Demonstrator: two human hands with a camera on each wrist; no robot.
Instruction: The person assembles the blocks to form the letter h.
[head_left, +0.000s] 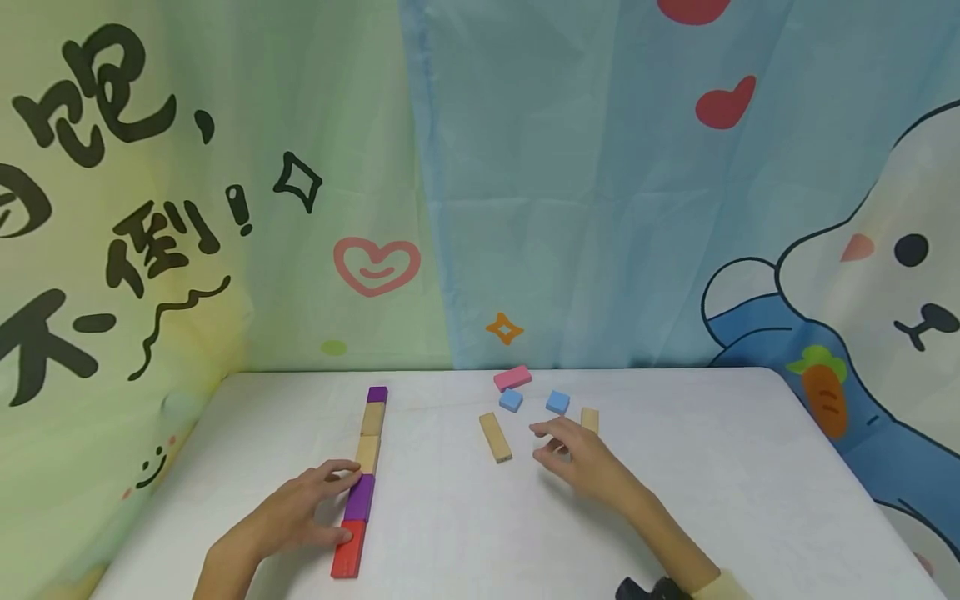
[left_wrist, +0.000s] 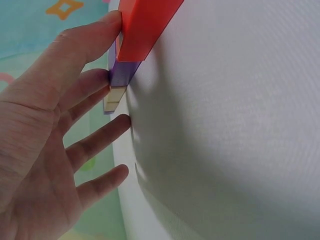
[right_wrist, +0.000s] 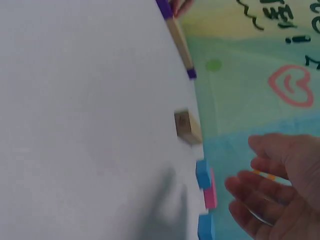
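A straight row of blocks runs away from me on the left: a red block (head_left: 347,553) nearest, a purple block (head_left: 360,497), two plain wooden blocks (head_left: 367,454) and a small purple block (head_left: 377,394) at the far end. My left hand (head_left: 300,510) rests along the row's left side, thumb on the red block and fingertips around the purple and wooden ones; the left wrist view shows its fingers straight and spread. My right hand (head_left: 585,458) hovers above the table with loosely bent fingers, holding nothing, close to a wooden block (head_left: 590,418) that it partly hides.
Another wooden block (head_left: 496,438) lies left of the right hand. Behind are two small blue blocks (head_left: 511,400) and a pink block (head_left: 512,378) near the table's back edge. A printed curtain (head_left: 525,208) hangs behind the white table (head_left: 450,533).
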